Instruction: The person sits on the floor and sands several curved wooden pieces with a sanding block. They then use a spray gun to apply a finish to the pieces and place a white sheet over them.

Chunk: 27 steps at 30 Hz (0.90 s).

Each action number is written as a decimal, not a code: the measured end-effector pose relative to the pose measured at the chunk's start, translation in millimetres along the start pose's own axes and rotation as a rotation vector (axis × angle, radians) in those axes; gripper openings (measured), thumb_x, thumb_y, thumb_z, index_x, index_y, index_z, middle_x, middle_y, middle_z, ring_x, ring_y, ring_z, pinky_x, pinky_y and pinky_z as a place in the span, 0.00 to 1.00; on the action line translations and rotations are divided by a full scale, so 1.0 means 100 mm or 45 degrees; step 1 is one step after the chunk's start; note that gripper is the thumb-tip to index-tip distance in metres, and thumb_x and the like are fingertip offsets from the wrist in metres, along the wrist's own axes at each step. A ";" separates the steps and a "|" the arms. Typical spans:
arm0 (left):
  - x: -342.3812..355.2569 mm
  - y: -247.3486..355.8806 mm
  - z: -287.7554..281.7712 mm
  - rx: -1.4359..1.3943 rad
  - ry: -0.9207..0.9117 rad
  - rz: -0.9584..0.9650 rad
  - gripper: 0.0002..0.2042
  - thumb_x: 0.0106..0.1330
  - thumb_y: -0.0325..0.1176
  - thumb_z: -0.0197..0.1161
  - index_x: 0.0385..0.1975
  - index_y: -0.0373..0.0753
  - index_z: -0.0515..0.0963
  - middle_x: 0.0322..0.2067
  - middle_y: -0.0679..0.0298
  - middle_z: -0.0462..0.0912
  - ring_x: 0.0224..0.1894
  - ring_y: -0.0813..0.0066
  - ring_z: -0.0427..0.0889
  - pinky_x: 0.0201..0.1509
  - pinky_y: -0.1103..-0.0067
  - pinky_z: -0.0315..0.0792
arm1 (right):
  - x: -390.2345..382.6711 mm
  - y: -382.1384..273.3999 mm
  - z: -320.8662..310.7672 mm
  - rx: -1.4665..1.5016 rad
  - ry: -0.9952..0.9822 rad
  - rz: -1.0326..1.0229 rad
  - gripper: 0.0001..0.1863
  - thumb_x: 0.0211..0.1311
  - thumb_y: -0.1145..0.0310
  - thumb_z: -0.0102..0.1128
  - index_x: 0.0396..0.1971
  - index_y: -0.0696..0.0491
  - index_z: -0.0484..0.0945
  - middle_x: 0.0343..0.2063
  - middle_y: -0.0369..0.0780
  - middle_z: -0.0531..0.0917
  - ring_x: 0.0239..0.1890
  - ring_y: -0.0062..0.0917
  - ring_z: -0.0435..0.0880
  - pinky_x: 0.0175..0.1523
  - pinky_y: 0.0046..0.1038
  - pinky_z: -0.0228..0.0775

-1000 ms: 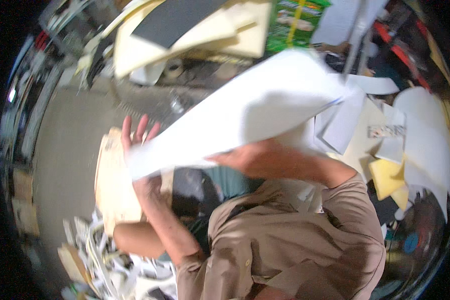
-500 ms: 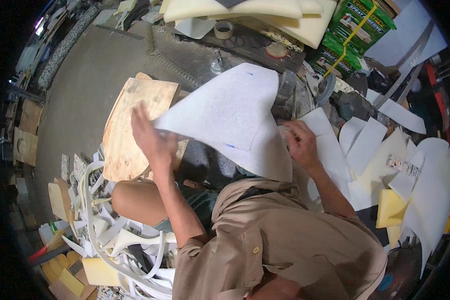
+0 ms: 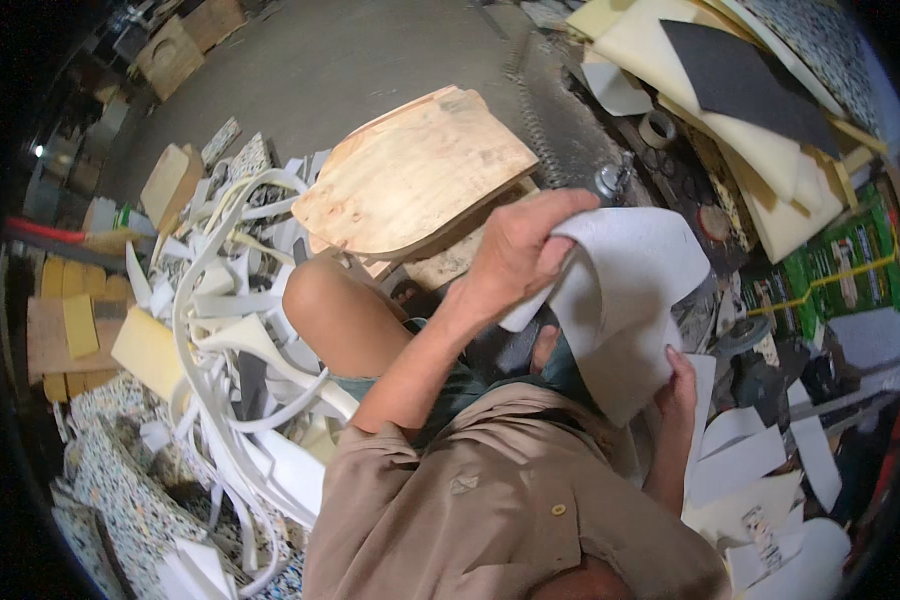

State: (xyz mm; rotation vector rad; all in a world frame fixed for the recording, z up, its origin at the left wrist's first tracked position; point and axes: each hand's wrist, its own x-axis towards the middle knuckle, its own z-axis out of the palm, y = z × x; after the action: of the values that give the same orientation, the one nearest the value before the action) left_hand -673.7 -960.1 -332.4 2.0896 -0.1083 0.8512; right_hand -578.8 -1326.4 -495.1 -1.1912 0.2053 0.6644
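A white foam sheet (image 3: 610, 350) hangs over my lap, its upper part curled over into a loop. At the curl's left end my left hand (image 3: 520, 245) is closed round the edge, with the thumb side toward the fold. My right hand (image 3: 678, 385) pinches the sheet's right edge lower down; part of its fingers is hidden behind the sheet. Left of the sheet, beyond my bare knee, lies a stack of curved pale plywood boards (image 3: 420, 170), apart from both hands.
White foam offcuts and strips (image 3: 240, 330) are heaped on my left, beside a speckled foam block (image 3: 120, 450). Cream foam sheets (image 3: 760, 160) and green boxes (image 3: 840, 265) stand at the far right, near a tape roll (image 3: 658, 128). More white pieces (image 3: 740, 460) lie on my right.
My view has swung left. My left hand has gone from open beside the sheet's narrow end to gripping it, and the flat sheet is now curled over. My right hand now pinches its edge.
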 end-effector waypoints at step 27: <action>-1.95 -1.37 -1.45 -0.184 0.941 -1.235 0.15 0.64 0.24 0.51 0.49 0.28 0.75 0.42 0.57 0.82 0.44 0.72 0.78 0.53 0.75 0.70 | 2.60 -0.69 2.88 -1.578 -0.451 -0.828 0.12 0.62 0.65 0.64 0.36 0.61 0.80 0.28 0.34 0.81 0.31 0.17 0.74 0.37 0.24 0.70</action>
State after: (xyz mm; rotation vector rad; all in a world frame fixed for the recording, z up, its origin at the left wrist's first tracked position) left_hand -850.6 -808.3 -486.1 1.3024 1.1011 0.8694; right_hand -387.4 -983.9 -457.7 -2.1217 -1.0026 0.3670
